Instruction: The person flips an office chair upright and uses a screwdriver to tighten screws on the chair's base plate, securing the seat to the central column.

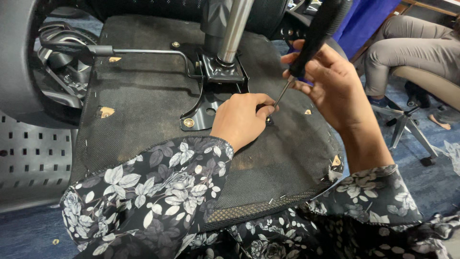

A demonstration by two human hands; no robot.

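Observation:
An upturned office chair seat [143, 110] covered in black fabric lies before me. A black metal mounting plate [211, 91] with a chrome gas cylinder [235, 29] is bolted to its underside. My right hand [330, 81] grips a black-handled screwdriver [316, 33], its thin shaft angled down to the plate's near right corner. My left hand [242, 120] rests closed on the seat at that corner, fingers pinched around the screwdriver's tip. A brass bolt [189, 123] shows on the plate's near left corner.
A black adjustment lever [139, 51] runs left from the plate. A chair wheel base [62, 43] sits at the upper left. Another person's legs [407, 48] rest on a chair at the upper right, beside a grey star base [407, 124]. Blue carpet lies below.

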